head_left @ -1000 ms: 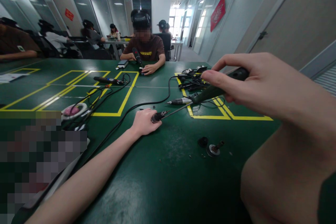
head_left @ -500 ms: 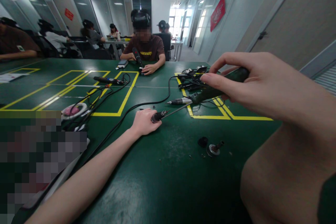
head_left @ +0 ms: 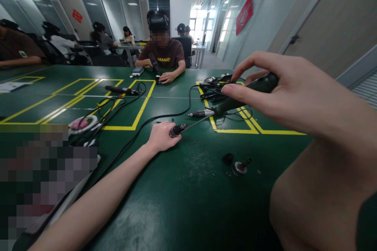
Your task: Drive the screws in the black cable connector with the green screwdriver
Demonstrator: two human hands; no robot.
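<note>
My left hand [head_left: 163, 137] is closed around a dark cylindrical tool part [head_left: 176, 130], which pokes out past the fingers with small metal pins at its end. In my right hand [head_left: 282, 86] is a screwdriver [head_left: 226, 106] with a dark green handle. The handle's butt lies against the palm, the thumb runs along it, and the index finger is lifted. The screwdriver's thin shaft slants down left to the cylindrical part's end; whether the tip touches is too small to tell. Below on the table are a black cap [head_left: 227, 159] and a round metal piece with a stem [head_left: 240, 168].
A grey-and-black pen-like tool [head_left: 203, 113] and a heap of black cabled devices [head_left: 216, 90] lie beyond my hands. A black cable [head_left: 159, 116] crosses the table [head_left: 165, 211]. At left are a tape roll [head_left: 84, 124] and another corded tool [head_left: 120, 90]. A co-worker [head_left: 160, 53] sits opposite.
My right hand's fingers have loosened and shifted slightly up and back along the screwdriver handle. The screwdriver has tilted a little. My left hand stays in place.
</note>
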